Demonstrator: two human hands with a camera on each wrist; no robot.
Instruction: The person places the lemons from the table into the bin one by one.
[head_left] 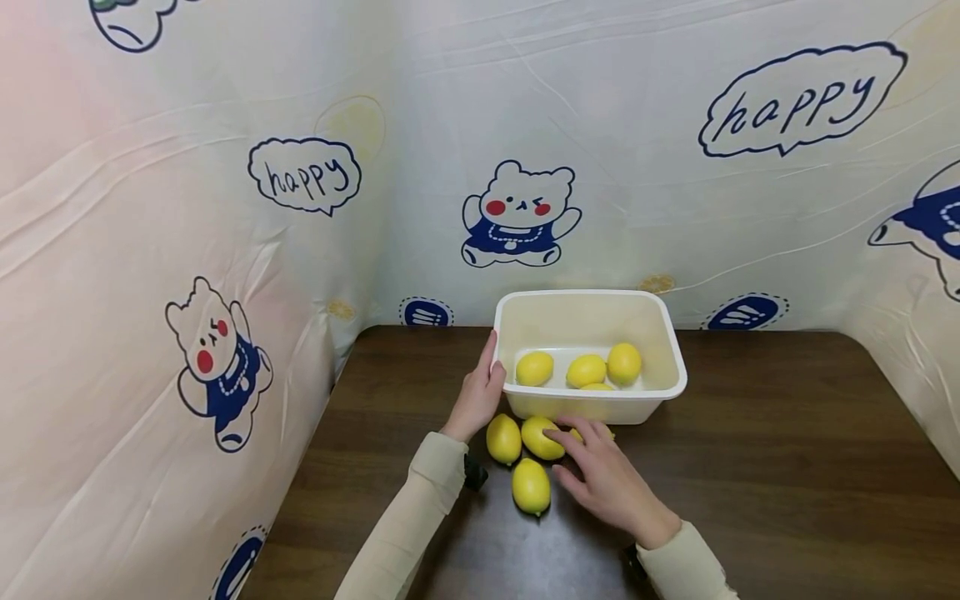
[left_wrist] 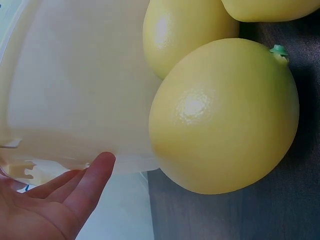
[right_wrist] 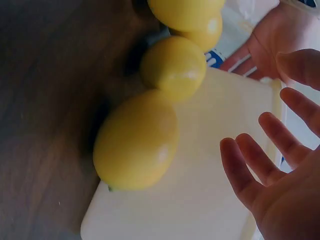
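Observation:
A white plastic bin stands on the table with several yellow lemons inside. My left hand rests against the bin's left side near the front corner, its fingers straight. My right hand hovers over the lemons in front of the bin, fingers spread and slightly bent, gripping nothing. Close to its fingertips is a lemon; another lemon is partly covered by this hand in the head view. To the left sits a lemon, and nearer me a lemon.
The dark wooden table extends to both sides of the bin. A pale curtain printed with bears and "happy" bubbles hangs behind and at the sides, close behind the bin's back edge.

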